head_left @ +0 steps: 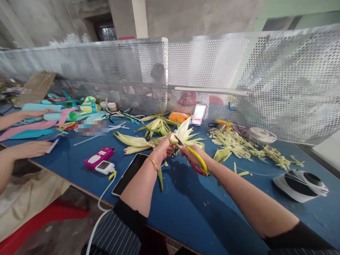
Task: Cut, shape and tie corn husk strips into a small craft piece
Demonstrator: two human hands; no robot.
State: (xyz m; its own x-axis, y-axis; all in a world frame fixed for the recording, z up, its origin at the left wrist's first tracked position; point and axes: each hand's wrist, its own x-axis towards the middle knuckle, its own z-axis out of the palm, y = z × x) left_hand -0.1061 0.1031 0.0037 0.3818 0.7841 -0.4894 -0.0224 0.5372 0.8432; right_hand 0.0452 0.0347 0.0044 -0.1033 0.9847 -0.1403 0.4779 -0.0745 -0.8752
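Observation:
My left hand [165,148] is closed round the base of a pale yellow-green leaf bundle [183,132], holding it above the blue table [186,209]. A gold bangle sits on that wrist. My right hand [193,156] grips yellow-handled scissors [198,159]; their blades point up-left and meet the bundle close to my left fingers. More long leaves [135,141] lie just behind and left of my hands.
A heap of leaf trimmings [239,145] lies right of the hands, with tape rolls [300,184] beyond. A dark tablet [130,173], pink device [98,156] and white charger [105,167] lie left. Another person's arms [23,148] rest far left. A perforated metal screen [212,71] backs the table.

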